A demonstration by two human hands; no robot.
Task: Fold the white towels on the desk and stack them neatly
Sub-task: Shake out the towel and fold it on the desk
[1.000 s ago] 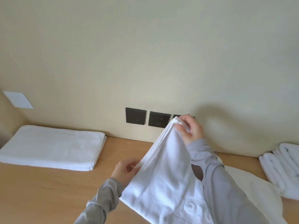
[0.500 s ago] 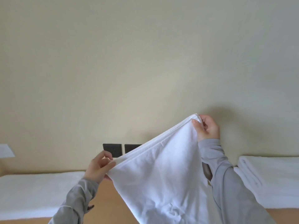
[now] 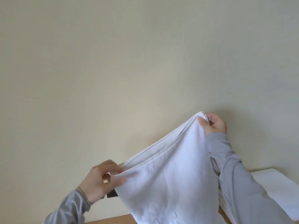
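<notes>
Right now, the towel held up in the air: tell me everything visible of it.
The white towel is held up in front of the wall. It looks like soft terry with a hemmed top edge, doubled so layered edges show. That edge slopes: the right hand pinches the higher corner, the left hand grips the lower one. The body hangs slack with soft creases and runs out of frame at the bottom.

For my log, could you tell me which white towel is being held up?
The towel pinched by the left hand and right hand, hanging between them; the folded towels at the right lie flat.
</notes>
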